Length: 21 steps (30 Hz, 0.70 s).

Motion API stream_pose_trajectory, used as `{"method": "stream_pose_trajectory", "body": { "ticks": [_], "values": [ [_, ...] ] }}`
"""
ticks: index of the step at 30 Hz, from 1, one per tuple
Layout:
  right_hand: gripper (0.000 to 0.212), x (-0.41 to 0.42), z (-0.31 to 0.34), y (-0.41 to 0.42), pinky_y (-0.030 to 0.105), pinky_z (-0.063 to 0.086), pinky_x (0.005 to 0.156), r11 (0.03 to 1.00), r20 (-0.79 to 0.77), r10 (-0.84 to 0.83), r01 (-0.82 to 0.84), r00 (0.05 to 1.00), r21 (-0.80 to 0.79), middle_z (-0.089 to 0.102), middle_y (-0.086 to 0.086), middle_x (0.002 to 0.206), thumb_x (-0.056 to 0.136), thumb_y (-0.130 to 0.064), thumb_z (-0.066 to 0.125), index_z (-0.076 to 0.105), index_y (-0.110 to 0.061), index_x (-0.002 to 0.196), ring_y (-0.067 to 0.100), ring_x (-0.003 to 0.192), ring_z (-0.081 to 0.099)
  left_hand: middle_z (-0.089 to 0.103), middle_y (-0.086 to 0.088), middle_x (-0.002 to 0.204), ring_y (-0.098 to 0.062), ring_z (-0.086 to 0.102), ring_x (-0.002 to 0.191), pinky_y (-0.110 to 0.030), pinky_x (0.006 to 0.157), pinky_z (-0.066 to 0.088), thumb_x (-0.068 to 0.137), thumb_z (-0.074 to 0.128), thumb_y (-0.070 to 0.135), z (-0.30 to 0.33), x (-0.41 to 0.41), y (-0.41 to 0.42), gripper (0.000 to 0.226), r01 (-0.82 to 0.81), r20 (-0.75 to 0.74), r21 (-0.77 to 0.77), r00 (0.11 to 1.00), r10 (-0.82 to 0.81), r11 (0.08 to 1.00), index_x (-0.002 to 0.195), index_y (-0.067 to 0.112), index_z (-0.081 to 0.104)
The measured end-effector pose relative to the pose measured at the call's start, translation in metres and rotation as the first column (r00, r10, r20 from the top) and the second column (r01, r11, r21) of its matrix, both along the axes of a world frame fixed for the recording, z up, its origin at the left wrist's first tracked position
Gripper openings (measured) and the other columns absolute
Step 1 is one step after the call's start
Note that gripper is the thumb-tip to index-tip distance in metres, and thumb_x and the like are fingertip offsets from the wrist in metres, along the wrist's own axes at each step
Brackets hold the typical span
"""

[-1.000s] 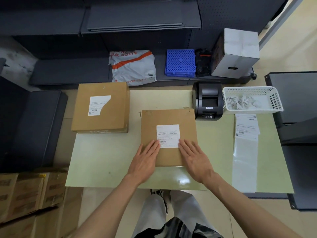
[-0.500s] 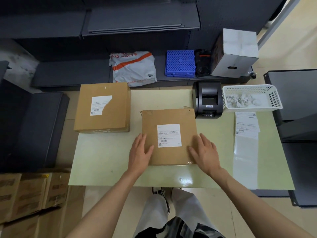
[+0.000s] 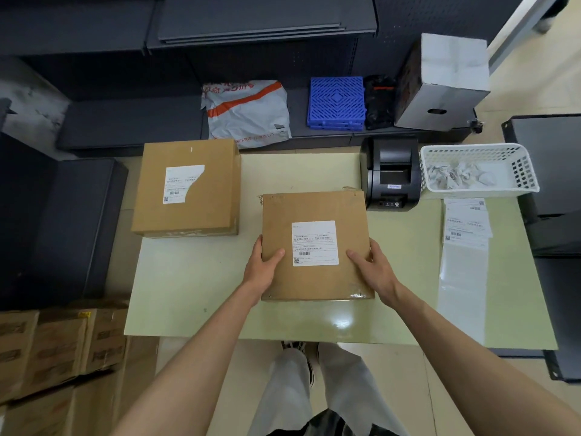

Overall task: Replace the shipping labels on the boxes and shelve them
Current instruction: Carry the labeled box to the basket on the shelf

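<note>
Brown box [image 3: 317, 278] (intact white label [image 3: 314, 242]), fingers of both hands gripping its sides

Pale green table [image 3: 195, 297] (glossy), dark shelving [image 3: 125, 121], beige floor [image 3: 534, 83]

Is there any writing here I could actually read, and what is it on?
None can be read.
Label on the held box: print, barcode, QR code, too small.
Torn label on the far box: too small.
Mailer bag: red characters, blurred.
Printer badge: blurred.
Loose labels: too small.
</note>
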State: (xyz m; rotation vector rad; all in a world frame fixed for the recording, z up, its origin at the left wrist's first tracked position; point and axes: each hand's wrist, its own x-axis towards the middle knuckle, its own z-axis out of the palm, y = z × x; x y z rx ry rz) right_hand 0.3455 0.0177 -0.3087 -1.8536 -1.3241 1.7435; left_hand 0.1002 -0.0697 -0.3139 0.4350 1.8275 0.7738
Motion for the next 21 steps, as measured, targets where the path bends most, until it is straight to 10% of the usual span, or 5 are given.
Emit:
{"method": "stream_pose_trajectory", "body": {
  "ticks": [17, 21],
  "values": [
    [0.043, -0.055, 0.146, 0.056, 0.019, 0.046, 0.075, 0.924, 0.002, 0.148, -0.140, 0.989, 0.356, 0.065, -0.005, 0.116, 0.089, -0.037, 0.068, 0.056, -0.020, 0.126, 0.005, 0.095, 0.062, 0.061, 0.013, 0.133, -0.013, 0.059, 0.116, -0.038, 0.105, 0.048, 0.091, 0.067, 0.049, 0.152, -0.057, 0.027, 0.058, 0.014, -0.207, 0.213, 0.978, 0.031, 0.977, 0.143, 0.030, 0.049],
    [0.046, -0.085, 0.211, 0.089, 0.036, 0.048, 0.091, 0.845, 0.024, 0.245, -0.226, 0.969, 0.484, 0.062, -0.009, 0.118, 0.087, -0.048, 0.066, 0.051, -0.029, 0.126, 0.014, 0.105, 0.060, 0.067, 0.009, 0.121, -0.014, 0.064, 0.107, -0.037, 0.093, 0.054, 0.092, 0.067, 0.046, 0.228, -0.090, 0.040, 0.042, 0.001, -0.268, 0.296, 0.960, 0.082, 0.955, 0.130, 0.042, 0.050]
  ]
}}
